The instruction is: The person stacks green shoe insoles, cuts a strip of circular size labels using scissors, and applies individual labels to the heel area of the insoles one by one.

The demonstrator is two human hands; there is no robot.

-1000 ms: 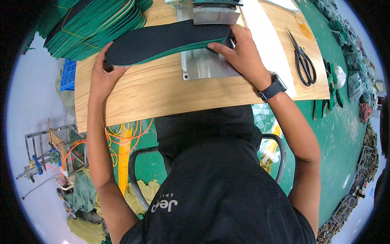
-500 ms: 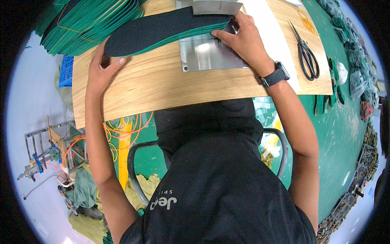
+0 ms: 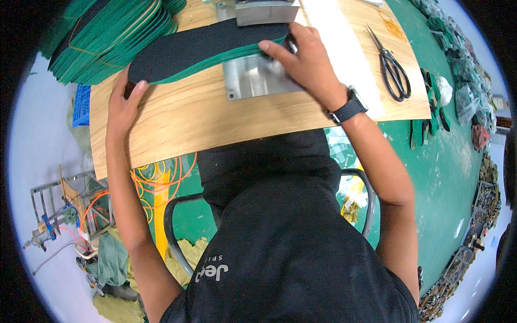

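Observation:
A stack of shoe insoles (image 3: 186,49), black on top with green layered edges, lies across the far part of the wooden table. My left hand (image 3: 124,107) grips its rounded left end between thumb and fingers. At the right end, my right hand (image 3: 309,62) is closed on the stack, its thumb on the near edge and its fingers partly hidden. A metal block (image 3: 267,13) stands over the stack's far right part. Beneath the right end sits a shiny metal plate (image 3: 242,82), partly covered by my right hand.
A big bundle of green-edged insoles (image 3: 110,40) stands at the far left. Black-handled scissors (image 3: 396,75) lie at the right beside a white sheet (image 3: 355,59), with yellow rubber bands (image 3: 396,26) behind. A blue crate (image 3: 82,105) is beyond the left table edge.
The whole view has shifted, carrying the table slightly left in the picture. My right hand has moved a little left at the stack's right end. Both hands keep their hold.

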